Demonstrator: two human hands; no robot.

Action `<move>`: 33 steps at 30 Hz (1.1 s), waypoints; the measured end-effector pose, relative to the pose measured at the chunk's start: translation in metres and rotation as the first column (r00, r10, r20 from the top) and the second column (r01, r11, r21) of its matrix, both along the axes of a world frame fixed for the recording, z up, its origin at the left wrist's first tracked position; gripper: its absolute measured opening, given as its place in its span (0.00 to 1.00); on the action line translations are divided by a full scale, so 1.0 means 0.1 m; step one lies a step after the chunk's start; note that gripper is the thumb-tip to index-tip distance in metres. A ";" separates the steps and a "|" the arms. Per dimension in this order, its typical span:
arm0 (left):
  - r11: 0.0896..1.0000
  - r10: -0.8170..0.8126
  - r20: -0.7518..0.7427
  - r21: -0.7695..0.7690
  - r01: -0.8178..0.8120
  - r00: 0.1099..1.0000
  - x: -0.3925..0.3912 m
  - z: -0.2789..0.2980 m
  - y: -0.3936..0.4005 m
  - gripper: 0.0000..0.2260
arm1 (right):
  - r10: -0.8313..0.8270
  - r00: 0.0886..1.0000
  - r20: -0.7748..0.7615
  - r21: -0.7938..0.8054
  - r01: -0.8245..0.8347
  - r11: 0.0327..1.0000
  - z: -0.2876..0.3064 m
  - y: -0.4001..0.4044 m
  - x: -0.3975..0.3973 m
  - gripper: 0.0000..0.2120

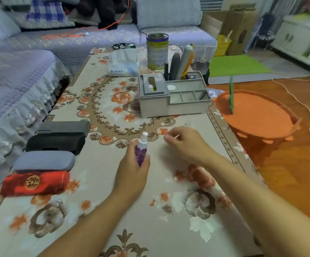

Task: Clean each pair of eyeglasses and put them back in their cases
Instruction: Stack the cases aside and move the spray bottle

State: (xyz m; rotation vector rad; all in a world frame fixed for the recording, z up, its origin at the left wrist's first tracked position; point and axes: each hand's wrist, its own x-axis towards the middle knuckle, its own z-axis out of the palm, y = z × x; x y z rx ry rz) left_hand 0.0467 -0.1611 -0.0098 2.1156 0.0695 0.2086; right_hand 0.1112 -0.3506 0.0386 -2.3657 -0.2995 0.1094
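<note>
My left hand grips a small purple spray bottle with a white nozzle, held upright over the middle of the table. To its right, my right hand hovers just above the cloth with its fingers loosely curled; I see nothing held in them. A small clear cap-like thing lies just beyond it. Several closed eyeglass cases lie in a row at the table's left edge: a dark grey box case, a black case, a grey-blue case and a red case. No eyeglasses are visible.
A grey desk organiser holding tall items stands behind my hands, with a tin can and a tissue pack farther back. A floral cloth covers the table. An orange stool stands on the right and a sofa on the left.
</note>
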 end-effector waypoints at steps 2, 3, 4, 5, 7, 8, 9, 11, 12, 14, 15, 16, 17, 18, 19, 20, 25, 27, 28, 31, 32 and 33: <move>0.996 0.073 0.001 -0.060 -0.073 0.997 0.03 0.00 0.00 0.11 | -0.265 0.947 0.180 -0.114 0.288 0.951 -0.11 -0.19 0.45 0.14; 0.997 0.056 0.006 -0.046 -0.056 0.998 0.04 0.00 -0.01 0.10 | -0.268 0.947 0.175 -0.221 0.303 0.927 -0.18 -0.25 0.59 0.18; 0.999 0.021 0.014 -0.027 -0.021 1.000 0.04 0.00 -0.02 0.10 | -0.231 0.962 0.145 -0.333 0.268 0.904 -0.27 -0.29 0.70 0.19; 1.000 -0.008 0.015 -0.017 0.009 1.000 0.04 -0.01 -0.01 0.10 | -0.190 0.972 0.142 -0.402 0.231 0.886 -0.35 -0.31 0.80 0.18; 0.999 -0.026 0.011 -0.028 0.027 1.000 0.04 -0.02 0.02 0.13 | -0.195 0.966 0.170 -0.292 0.238 0.926 -0.32 -0.26 0.81 0.13; 0.999 -0.032 0.011 -0.042 0.032 0.999 0.04 -0.04 0.04 0.14 | -0.239 0.960 0.144 -0.080 0.252 0.965 -0.23 -0.20 0.74 0.12; 0.998 -0.042 0.013 -0.052 0.042 0.999 0.05 -0.05 0.06 0.14 | -0.274 0.960 0.054 0.205 0.257 0.944 -0.10 -0.13 0.63 0.12; 0.995 -0.061 0.024 -0.072 0.063 0.998 0.06 -0.07 0.08 0.16 | -0.180 0.983 -0.049 0.615 0.171 0.770 0.15 -0.03 0.33 0.12; 0.994 -0.070 0.030 -0.079 0.072 0.997 0.06 -0.07 0.08 0.18 | -0.095 0.995 -0.023 0.646 0.087 0.759 0.24 0.03 0.17 0.11; 0.992 -0.093 0.028 -0.078 0.095 0.995 0.07 -0.09 0.09 0.20 | 0.010 0.997 0.079 0.521 -0.050 0.852 0.30 0.15 -0.06 0.08; 0.992 -0.106 0.025 -0.070 0.108 0.994 0.07 -0.10 0.09 0.20 | 0.016 0.992 0.122 0.448 -0.069 0.891 0.29 0.20 -0.11 0.08; 0.991 -0.121 0.023 -0.062 0.122 0.992 0.06 -0.10 0.09 0.20 | 0.012 0.990 0.144 0.395 -0.069 0.916 0.26 0.24 -0.14 0.07; 0.990 -0.134 0.019 -0.050 0.135 0.991 0.06 -0.09 0.08 0.20 | 0.011 0.989 0.149 0.355 -0.064 0.933 0.24 0.27 -0.17 0.06; 0.988 -0.148 0.018 -0.041 0.149 0.989 0.05 -0.09 0.08 0.20 | 0.022 0.989 0.148 0.321 -0.069 0.944 0.21 0.30 -0.20 0.06; 0.987 -0.158 0.018 -0.033 0.158 0.987 0.05 -0.08 0.07 0.20 | 0.028 0.989 0.145 0.307 -0.071 0.949 0.17 0.33 -0.23 0.05; 0.987 -0.160 0.015 -0.023 0.160 0.987 0.05 -0.08 0.07 0.19 | 0.015 0.991 0.133 0.327 -0.059 0.943 0.14 0.35 -0.25 0.05; 0.991 -0.131 -0.011 -0.032 0.131 0.991 0.03 -0.06 0.08 0.18 | -0.046 0.998 0.036 0.454 0.025 0.891 0.05 0.52 -0.29 0.11; 0.985 -0.141 -0.018 -0.107 0.138 0.990 0.02 -0.03 0.07 0.20 | 0.005 0.998 0.068 0.368 -0.030 0.929 0.02 0.60 -0.44 0.12; 0.977 -0.151 -0.013 -0.154 0.147 0.988 0.01 -0.02 0.06 0.23 | 0.009 0.995 0.098 0.337 -0.042 0.940 0.02 0.60 -0.48 0.12; 0.969 -0.153 0.049 -0.187 0.159 0.987 0.04 -0.07 0.05 0.33 | -0.195 0.964 0.180 0.413 0.106 0.904 0.23 0.38 -0.17 0.08; 0.972 -0.135 0.054 -0.185 0.143 0.989 0.06 -0.09 0.06 0.33 | -0.308 0.926 0.217 0.450 0.185 0.873 0.34 0.26 0.06 0.07; 0.972 -0.116 0.051 -0.198 0.124 0.992 0.09 -0.12 0.07 0.33 | -0.413 0.871 0.267 0.477 0.252 0.842 0.47 0.13 0.29 0.05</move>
